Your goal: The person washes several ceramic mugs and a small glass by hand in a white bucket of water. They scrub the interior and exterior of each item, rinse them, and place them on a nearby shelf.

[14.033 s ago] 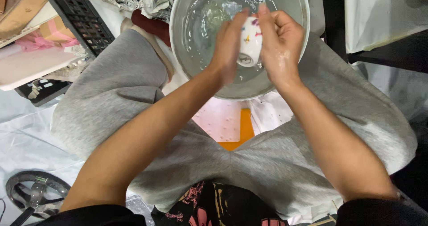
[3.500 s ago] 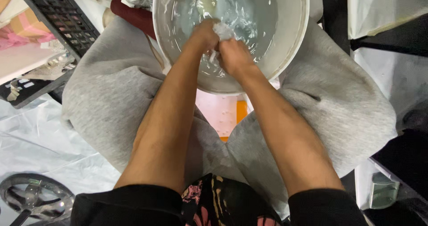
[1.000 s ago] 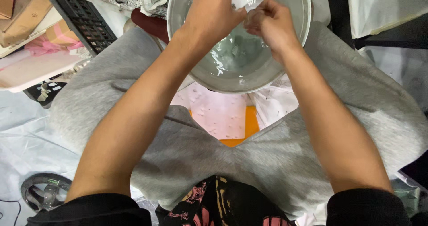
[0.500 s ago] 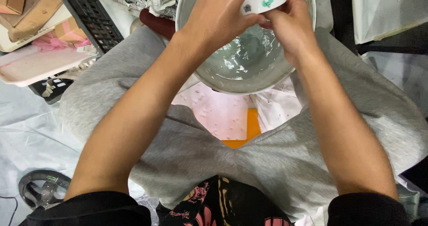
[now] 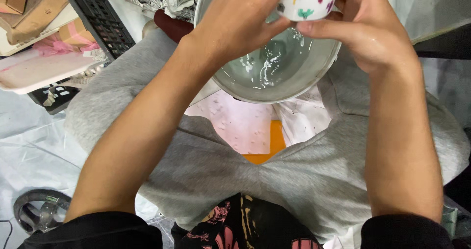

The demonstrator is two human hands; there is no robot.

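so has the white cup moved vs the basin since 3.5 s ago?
Yes. The white cup was down inside the basin at the water; now both hands, left hand and right hand, hold it above the far rim.

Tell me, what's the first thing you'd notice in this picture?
First, the small white cup with colourful shapes at the top, held between the left hand and the right hand. Right under it sits a big pale basin with water in it, resting between the person's knees in grey trousers. At the left edge lie a black crate and pink trays.
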